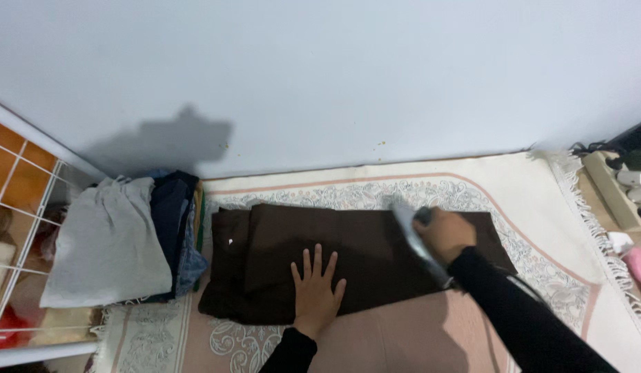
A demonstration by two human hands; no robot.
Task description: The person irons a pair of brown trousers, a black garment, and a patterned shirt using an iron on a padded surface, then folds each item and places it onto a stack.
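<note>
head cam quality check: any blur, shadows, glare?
Head view: the iron in the right hand is smeared by motion blur; the left hand, flat on the dark brown garment, is sharp. A hard shadow falls on the wall above the clothes pile. No glare; straight edges bow slightly near the frame edges.

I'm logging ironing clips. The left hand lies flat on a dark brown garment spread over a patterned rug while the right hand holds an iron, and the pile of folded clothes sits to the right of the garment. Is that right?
Not quite: the head view shows the pile of folded clothes to the left of the dark brown garment, beside a white wire rack. The rest holds: left hand flat on the garment, right hand holding the iron, over the patterned rug.
</note>
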